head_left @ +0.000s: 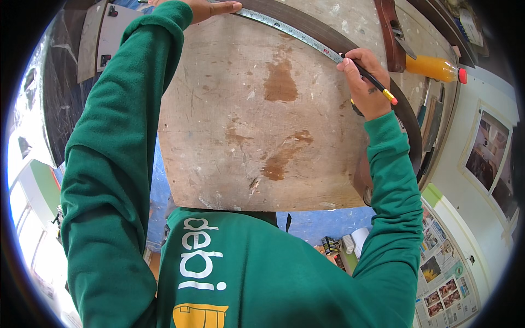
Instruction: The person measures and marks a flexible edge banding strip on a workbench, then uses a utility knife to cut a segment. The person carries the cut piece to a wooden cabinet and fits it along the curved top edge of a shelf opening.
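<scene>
My left hand (191, 11) is at the top edge, partly cut off, with a finger stretched out at the silver tape measure (273, 24). The tape runs diagonally to my right hand (366, 82) along a dark wooden strip (306, 22), which looks curved in the fisheye picture. My right hand is closed on a black pencil (383, 88) with a pink eraser, its thumb beside the tape. A black and yellow object, mostly hidden, is under that hand. Below both hands is a stained, scuffed plywood board (213, 109).
A wooden hand plane (391, 33), a bottle of orange liquid (426, 68) and long tools (431, 115) lie right. Pinned photos (481, 142) and newspaper (443, 257) are beyond. A hinged panel (112, 38) and plastic-covered dark surface (49, 82) are left. Blue covering (317, 221) shows below the board.
</scene>
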`<state>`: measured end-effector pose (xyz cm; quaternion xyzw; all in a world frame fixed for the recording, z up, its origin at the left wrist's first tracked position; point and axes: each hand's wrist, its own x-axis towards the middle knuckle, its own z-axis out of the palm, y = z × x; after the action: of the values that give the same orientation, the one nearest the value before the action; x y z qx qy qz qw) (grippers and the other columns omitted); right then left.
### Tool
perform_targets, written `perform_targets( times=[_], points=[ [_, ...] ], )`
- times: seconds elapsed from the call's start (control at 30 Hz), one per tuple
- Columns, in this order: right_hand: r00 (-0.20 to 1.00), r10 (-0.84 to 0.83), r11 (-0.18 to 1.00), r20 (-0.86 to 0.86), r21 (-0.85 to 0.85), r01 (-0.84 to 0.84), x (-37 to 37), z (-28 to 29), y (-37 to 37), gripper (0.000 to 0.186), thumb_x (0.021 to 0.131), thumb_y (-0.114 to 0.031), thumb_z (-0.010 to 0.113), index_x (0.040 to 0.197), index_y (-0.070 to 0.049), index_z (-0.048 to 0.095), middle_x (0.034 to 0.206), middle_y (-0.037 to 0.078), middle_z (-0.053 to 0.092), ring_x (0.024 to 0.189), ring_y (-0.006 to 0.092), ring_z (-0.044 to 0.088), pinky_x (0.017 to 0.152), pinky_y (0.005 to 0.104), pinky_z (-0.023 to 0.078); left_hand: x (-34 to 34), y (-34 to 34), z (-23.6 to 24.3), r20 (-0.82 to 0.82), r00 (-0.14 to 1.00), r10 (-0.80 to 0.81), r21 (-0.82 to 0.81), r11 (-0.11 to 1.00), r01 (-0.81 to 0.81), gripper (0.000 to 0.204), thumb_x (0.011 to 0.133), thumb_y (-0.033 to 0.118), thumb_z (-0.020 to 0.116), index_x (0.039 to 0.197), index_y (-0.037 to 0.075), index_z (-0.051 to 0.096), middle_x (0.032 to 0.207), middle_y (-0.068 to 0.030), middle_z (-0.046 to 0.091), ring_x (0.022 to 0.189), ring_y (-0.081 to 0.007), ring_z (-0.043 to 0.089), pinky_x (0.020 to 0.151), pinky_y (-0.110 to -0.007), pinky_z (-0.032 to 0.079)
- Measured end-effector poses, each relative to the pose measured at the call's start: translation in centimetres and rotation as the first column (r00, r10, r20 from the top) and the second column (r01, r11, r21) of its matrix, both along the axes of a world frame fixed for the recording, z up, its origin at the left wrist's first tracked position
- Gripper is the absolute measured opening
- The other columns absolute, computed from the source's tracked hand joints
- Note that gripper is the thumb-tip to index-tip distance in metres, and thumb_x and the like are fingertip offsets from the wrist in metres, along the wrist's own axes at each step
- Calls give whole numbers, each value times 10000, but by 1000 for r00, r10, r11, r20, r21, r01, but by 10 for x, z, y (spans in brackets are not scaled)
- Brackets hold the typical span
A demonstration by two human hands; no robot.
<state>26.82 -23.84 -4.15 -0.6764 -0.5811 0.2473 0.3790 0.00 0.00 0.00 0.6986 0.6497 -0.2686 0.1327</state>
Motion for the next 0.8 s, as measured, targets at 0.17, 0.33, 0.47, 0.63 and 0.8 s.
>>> perform_targets(
  times=[0.17, 0.33, 0.47, 0.63, 0.8],
  points=[
    [1000, 10, 1000, -11, 0, -10, -3, 1, 2, 115, 941, -167, 674, 979, -62, 647, 767, 25, 631, 670, 95, 574, 637, 238, 488, -3, -3, 1, 24, 1000, 3, 46, 999, -4, 1436, 687, 891, 640, 1610, -48, 67, 1576, -457, 158, 1520, -550, 107, 1250, -540, 101],
    [1000, 0, 1000, -17, 7, 0, -3, 1, 2, 111, 946, -165, 670, 981, -63, 644, 766, 22, 632, 672, 92, 574, 636, 234, 484, 0, 1, -1, 0, 1000, 8, 17, 1000, -8, 1441, 683, 891, 644, 1609, -49, 65, 1575, -461, 156, 1517, -556, 102, 1250, -541, 100],
    [1000, 10, 1000, -24, -1, -10, -2, 1, 1, 109, 948, -163, 669, 982, -64, 643, 766, 21, 633, 668, 92, 574, 631, 233, 482, -1, 1, -1, 0, 1000, 2, 17, 1000, -2, 1440, 683, 891, 643, 1609, -50, 67, 1572, -463, 161, 1516, -560, 101, 1250, -542, 98],
    [1000, -17, 1000, -22, 15, 18, -4, 1, 1, 104, 952, -161, 662, 979, -63, 640, 754, 22, 633, 664, 93, 576, 626, 235, 480, -3, -2, -3, 34, 999, -3, 45, 999, 2, 1429, 684, 890, 641, 1610, -46, 86, 1567, -466, 171, 1514, -561, 107, 1249, -542, 100],
    [1000, 19, 999, 15, -31, -19, -1, 4, 1, 105, 966, -149, 650, 1004, -53, 636, 792, 35, 661, 719, 104, 616, 666, 240, 501, -1, 2, -4, 0, 1000, 3, 25, 1000, -3, 1428, 683, 887, 645, 1612, -40, 82, 1570, -466, 161, 1515, -561, 106, 1249, -541, 101]
  ],
)
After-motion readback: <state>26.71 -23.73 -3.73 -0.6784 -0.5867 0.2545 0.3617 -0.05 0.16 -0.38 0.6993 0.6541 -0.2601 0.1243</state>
